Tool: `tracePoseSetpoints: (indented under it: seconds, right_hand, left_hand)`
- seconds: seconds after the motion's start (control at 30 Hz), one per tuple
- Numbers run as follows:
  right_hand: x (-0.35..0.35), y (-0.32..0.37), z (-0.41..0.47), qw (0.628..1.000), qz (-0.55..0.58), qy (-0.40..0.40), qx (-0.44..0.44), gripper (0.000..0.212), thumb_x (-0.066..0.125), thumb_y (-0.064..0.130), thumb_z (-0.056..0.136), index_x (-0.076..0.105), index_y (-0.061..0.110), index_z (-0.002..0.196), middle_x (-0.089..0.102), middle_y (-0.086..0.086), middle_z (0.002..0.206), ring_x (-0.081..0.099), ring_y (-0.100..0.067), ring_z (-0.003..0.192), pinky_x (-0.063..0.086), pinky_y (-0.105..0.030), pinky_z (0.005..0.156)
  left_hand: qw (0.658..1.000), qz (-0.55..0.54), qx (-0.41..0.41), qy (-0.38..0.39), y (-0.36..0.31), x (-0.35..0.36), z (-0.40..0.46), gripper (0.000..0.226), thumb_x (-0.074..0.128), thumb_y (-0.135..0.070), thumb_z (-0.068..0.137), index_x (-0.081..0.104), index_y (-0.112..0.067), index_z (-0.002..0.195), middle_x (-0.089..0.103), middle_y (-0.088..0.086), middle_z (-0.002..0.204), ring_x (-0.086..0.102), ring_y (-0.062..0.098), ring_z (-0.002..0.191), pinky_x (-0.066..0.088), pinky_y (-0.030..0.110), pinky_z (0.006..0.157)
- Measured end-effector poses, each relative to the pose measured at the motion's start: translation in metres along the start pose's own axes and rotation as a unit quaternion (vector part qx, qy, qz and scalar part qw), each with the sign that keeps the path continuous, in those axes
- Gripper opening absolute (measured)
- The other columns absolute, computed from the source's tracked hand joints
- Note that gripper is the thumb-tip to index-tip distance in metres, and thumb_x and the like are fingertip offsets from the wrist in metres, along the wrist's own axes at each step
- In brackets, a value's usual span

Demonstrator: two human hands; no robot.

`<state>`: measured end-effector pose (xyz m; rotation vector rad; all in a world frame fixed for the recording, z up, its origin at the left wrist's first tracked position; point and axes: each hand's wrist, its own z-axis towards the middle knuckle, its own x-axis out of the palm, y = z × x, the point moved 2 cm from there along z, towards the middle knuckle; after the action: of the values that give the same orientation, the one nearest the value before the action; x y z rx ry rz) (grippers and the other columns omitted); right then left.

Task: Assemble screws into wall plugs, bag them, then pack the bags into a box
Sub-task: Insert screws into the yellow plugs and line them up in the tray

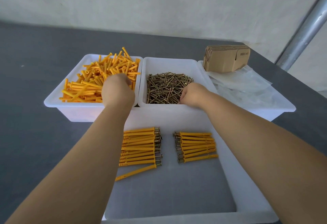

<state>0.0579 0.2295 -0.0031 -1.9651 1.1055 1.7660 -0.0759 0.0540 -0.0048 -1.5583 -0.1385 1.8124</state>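
Assembly step, picking parts: left hand (118, 89) reaches into yellow wall plugs (99, 80), fingers hidden, grip unclear; right hand (192, 95) fingers curled into screws (166, 87), pinch unconfirmed. Next: seat screw in plug.

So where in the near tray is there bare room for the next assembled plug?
The near tray is bare across its near half, below both rows. A narrow strip runs between the left row and right row. The plug bin and screw bin are crowded, a hand in each.
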Motion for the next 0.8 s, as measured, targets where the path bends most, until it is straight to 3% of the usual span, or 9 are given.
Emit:
tracePoseSetpoints:
  seconds: [0.13, 0.27, 0.37, 0.43, 0.53, 0.63, 0.73, 0.8]
  right_hand:
    - [0.002, -0.003, -0.005, 0.994, 0.027, -0.107, -0.017, 0.008, 0.069, 0.013, 0.089, 0.076, 0.011, 0.092, 0.072, -0.006, 0.1, 0.066, -0.025, 0.095, 0.056, -0.037, 0.085]
    - [0.0, -0.007, -0.009, 0.987, -0.007, -0.161, -0.018, 0.018, 0.06, 0.003, 0.09, 0.075, 0.013, 0.094, 0.071, -0.003, 0.101, 0.065, -0.024, 0.093, 0.057, -0.036, 0.082]
    - [-0.004, -0.014, -0.014, 0.973, 0.084, -0.214, -0.037, 0.021, 0.057, 0.001, 0.09, 0.076, 0.01, 0.092, 0.074, -0.009, 0.093, 0.069, -0.027, 0.088, 0.058, -0.038, 0.079]
    - [-0.006, -0.017, -0.018, 0.949, 0.208, -0.228, -0.06, 0.019, 0.054, 0.002, 0.094, 0.073, 0.006, 0.093, 0.075, -0.012, 0.088, 0.073, -0.023, 0.081, 0.06, -0.036, 0.076]
    - [-0.006, -0.019, -0.025, 0.883, 0.403, -0.228, -0.08, 0.018, 0.055, 0.009, 0.097, 0.07, 0.018, 0.091, 0.075, 0.003, 0.08, 0.071, -0.005, 0.067, 0.049, -0.016, 0.052]
    - [-0.009, -0.021, -0.031, 0.781, 0.583, -0.215, -0.057, 0.012, 0.062, 0.017, 0.096, 0.074, 0.017, 0.095, 0.073, 0.006, 0.084, 0.071, -0.007, 0.069, 0.045, -0.019, 0.048]
    - [-0.01, -0.022, -0.033, 0.658, 0.741, -0.125, -0.053, 0.017, 0.052, 0.011, 0.101, 0.068, 0.008, 0.103, 0.072, -0.006, 0.1, 0.075, -0.02, 0.085, 0.055, -0.025, 0.057]
    - [-0.009, -0.024, -0.036, 0.605, 0.789, -0.085, -0.067, 0.021, 0.045, 0.006, 0.101, 0.064, 0.003, 0.109, 0.072, -0.013, 0.097, 0.075, -0.025, 0.09, 0.059, -0.03, 0.066]
  left_hand:
    - [0.99, -0.07, 0.038, -0.118, -0.002, -0.006, -0.002, 0.03, 0.053, 0.004, 0.088, 0.065, -0.012, 0.111, 0.067, 0.009, 0.103, 0.061, 0.027, 0.084, 0.043, 0.032, 0.062]
    - [0.979, -0.13, 0.042, -0.152, -0.001, -0.011, -0.004, 0.021, 0.061, -0.001, 0.086, 0.064, -0.01, 0.105, 0.069, 0.005, 0.095, 0.057, 0.02, 0.078, 0.041, 0.027, 0.064]
    - [0.968, -0.154, 0.062, -0.189, -0.004, -0.015, -0.006, 0.019, 0.063, -0.005, 0.088, 0.068, -0.01, 0.105, 0.071, 0.005, 0.098, 0.059, 0.018, 0.08, 0.037, 0.025, 0.066]
    - [0.957, -0.159, 0.1, -0.223, -0.011, -0.02, -0.011, 0.014, 0.062, -0.014, 0.091, 0.07, -0.011, 0.103, 0.071, 0.005, 0.096, 0.064, 0.022, 0.084, 0.041, 0.029, 0.065]
    - [0.921, -0.18, 0.196, -0.283, -0.024, -0.027, -0.022, 0.016, 0.058, -0.017, 0.093, 0.072, -0.008, 0.095, 0.07, 0.007, 0.091, 0.064, 0.025, 0.083, 0.049, 0.039, 0.066]
    - [0.873, -0.233, 0.307, -0.297, -0.044, -0.029, -0.038, 0.013, 0.06, -0.006, 0.092, 0.071, -0.001, 0.09, 0.068, 0.011, 0.089, 0.063, 0.026, 0.079, 0.052, 0.04, 0.063]
    - [0.867, -0.299, 0.342, -0.205, -0.061, -0.022, -0.054, 0.008, 0.063, -0.003, 0.091, 0.071, -0.001, 0.09, 0.068, 0.008, 0.089, 0.063, 0.019, 0.08, 0.055, 0.035, 0.069]
    - [0.875, -0.391, 0.275, -0.077, -0.066, -0.013, -0.064, 0.007, 0.066, -0.003, 0.09, 0.072, -0.007, 0.092, 0.07, 0.002, 0.085, 0.066, 0.013, 0.077, 0.057, 0.03, 0.07]
